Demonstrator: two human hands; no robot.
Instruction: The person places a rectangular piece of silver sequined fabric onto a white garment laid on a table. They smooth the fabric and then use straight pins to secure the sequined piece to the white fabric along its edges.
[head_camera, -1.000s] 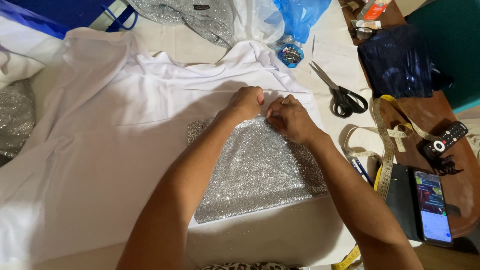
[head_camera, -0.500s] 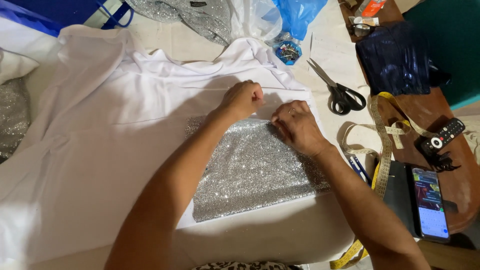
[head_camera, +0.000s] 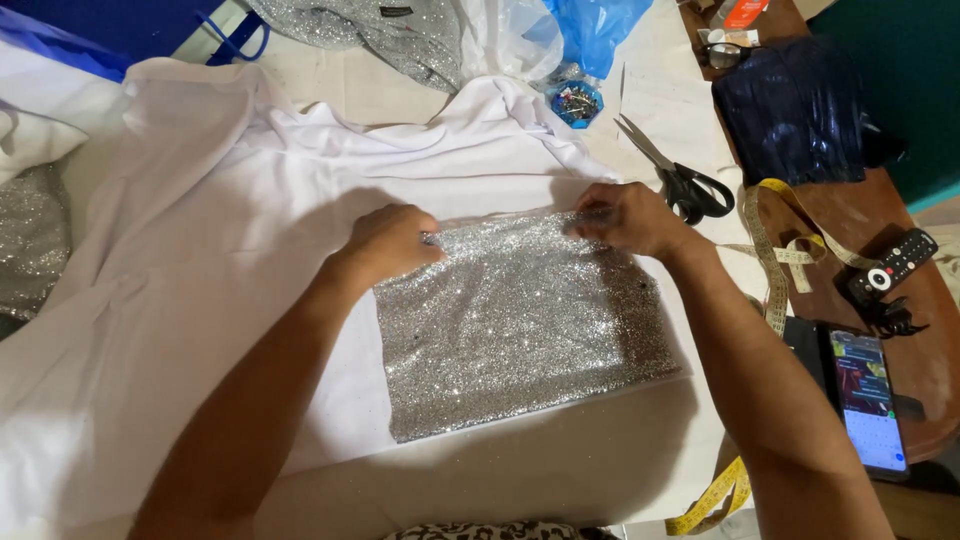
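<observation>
- Scene is evenly and brightly lit from overhead.
- Soft shadows are cast beneath both forearms onto the white fabric.
- Sparkle glare is noted on the silver glitter sheet.
- Slight softness is observed at frame edges.

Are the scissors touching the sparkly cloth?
Apart. The head view shows the scissors lying beyond the right hand, with bare white fabric between them and the sparkly cloth.

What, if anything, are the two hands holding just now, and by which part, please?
Both grip the silver glitter fabric piece at its top edge: the left hand at the top left corner, the right hand near the top right corner.
</observation>
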